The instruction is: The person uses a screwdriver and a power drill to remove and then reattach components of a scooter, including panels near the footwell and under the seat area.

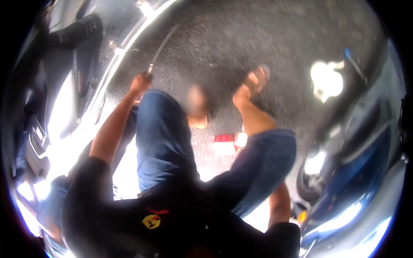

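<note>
My left hand (141,82) is closed around the near end of a long thin metal rod (164,45). The rod has a pale collar near the hand and points away to the upper right, over the dark ground. My right arm (279,204) passes behind my right thigh. Beyond the thigh, my right hand (240,141) shows only in part, washed out by glare. It is at the side of a small red and white box-like piece (224,144) and seems to grip it. My bent knees in blue jeans (161,133) lie between the two hands.
A parked motorbike (64,94) stands close on the left, with strong glare along its side. At right is a blue vehicle (357,172) with a wheel (309,180). A bright white object (327,81) lies ahead right. My sandalled foot (257,81) rests on rough asphalt (241,34).
</note>
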The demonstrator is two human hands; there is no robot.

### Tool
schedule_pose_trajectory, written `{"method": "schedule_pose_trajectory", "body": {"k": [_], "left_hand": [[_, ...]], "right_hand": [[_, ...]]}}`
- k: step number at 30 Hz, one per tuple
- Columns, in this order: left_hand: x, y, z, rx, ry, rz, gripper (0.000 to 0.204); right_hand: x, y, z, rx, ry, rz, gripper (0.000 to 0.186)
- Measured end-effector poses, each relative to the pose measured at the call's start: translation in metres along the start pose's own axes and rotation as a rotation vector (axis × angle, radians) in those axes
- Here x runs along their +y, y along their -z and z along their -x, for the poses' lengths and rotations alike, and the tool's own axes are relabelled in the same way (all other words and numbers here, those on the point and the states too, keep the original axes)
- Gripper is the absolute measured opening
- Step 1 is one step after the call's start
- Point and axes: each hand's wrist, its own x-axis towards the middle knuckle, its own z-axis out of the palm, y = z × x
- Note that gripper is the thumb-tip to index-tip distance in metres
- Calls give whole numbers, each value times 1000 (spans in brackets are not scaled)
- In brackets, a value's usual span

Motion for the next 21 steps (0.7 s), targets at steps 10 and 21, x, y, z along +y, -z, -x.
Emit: {"method": "schedule_pose_trajectory", "body": {"k": [10,21], "left_hand": [[137,106,142,86,88,-57,27],[231,-67,130,-87,-18,87,40]], "right_hand": [[50,-19,53,158,-124,-152,53],[114,-71,31,303,52,-200,58]]}}
